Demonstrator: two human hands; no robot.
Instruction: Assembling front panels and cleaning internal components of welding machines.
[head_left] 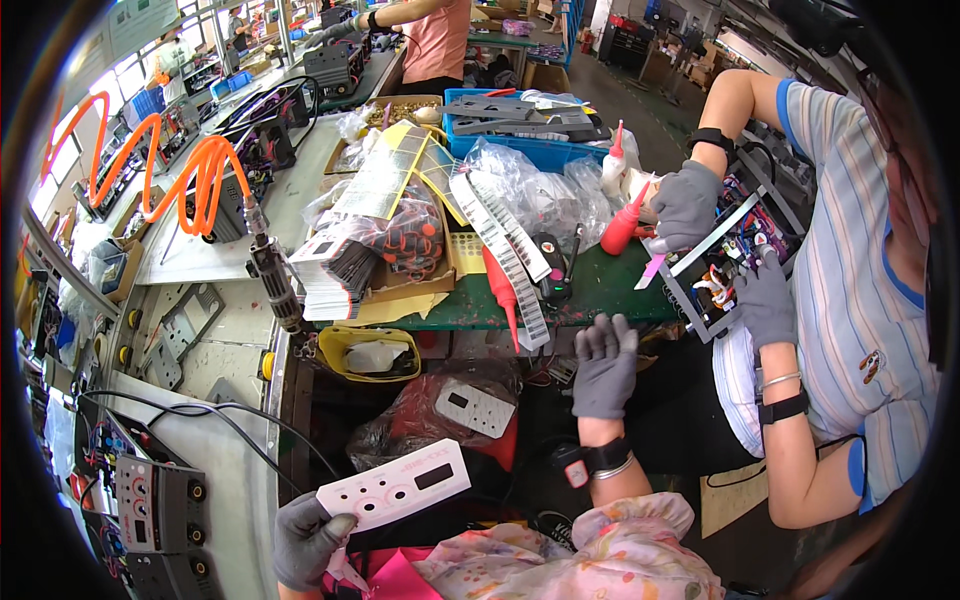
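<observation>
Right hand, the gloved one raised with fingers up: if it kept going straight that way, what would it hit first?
Probably the front edge of the green-topped bench, just beyond the right hand fingertips; the long white label strip overhangs that edge slightly to the left. Depth is unclear.

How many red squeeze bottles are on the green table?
2. One red bottle lies at the front edge near the label strips; the other red bottle stands beside the co-worker's glove. Clutter may hide more.

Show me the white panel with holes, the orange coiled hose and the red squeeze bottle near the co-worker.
white panel (395, 487), head view, middle of its face, held by the left hand (305, 540).
orange coiled hose (205, 170), head view, on a loop.
red squeeze bottle (620, 230), head view, on its body.
</observation>
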